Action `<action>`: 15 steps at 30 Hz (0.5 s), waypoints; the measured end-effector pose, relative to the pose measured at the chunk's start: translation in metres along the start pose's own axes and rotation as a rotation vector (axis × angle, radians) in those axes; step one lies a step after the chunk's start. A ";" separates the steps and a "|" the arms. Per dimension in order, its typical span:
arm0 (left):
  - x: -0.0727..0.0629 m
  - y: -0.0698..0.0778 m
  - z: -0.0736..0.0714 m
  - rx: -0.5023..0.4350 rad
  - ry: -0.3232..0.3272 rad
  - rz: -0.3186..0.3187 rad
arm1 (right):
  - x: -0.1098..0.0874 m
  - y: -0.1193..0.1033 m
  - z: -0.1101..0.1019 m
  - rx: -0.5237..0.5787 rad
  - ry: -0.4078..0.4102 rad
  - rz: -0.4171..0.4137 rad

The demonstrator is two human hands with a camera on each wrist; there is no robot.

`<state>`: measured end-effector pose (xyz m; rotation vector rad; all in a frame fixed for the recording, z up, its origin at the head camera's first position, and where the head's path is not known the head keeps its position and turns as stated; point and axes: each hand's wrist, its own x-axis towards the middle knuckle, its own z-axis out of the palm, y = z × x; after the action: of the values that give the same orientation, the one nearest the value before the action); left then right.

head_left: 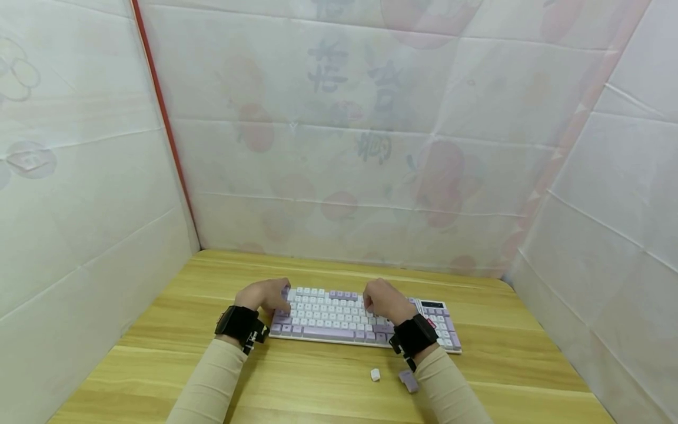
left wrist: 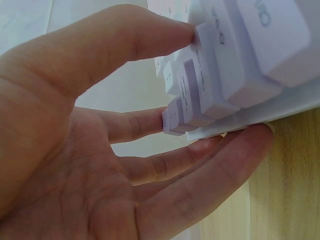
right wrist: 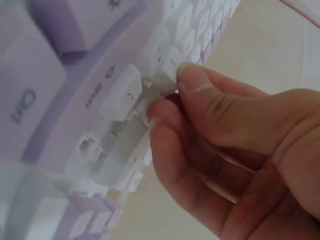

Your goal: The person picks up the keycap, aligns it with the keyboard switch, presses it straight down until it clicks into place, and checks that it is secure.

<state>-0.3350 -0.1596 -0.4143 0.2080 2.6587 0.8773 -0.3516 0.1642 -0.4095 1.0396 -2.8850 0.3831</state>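
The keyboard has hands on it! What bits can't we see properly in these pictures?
- Head view: some keys of the keyboard, hidden by the right hand and its wristband.
- Head view: any print on the loose white keycap, too small to read.
- Right wrist view: what, if anything, the fingertips pinch; the bent fingers cover it.
- Left wrist view: much of the keyboard, cut off by the top and right edges.

Right grip (head_left: 388, 301) curled, left grip (head_left: 265, 295) looser
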 end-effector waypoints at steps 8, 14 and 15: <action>0.001 0.000 0.002 0.021 -0.002 0.003 | -0.002 0.006 0.001 0.050 -0.020 0.049; 0.001 0.000 0.000 0.008 -0.005 0.002 | 0.002 0.011 -0.002 0.091 -0.045 0.072; 0.001 0.000 0.000 0.008 -0.007 0.002 | 0.002 0.012 -0.002 0.089 -0.048 0.067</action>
<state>-0.3356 -0.1591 -0.4147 0.2157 2.6566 0.8649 -0.3609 0.1721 -0.4098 0.9784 -2.9768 0.5008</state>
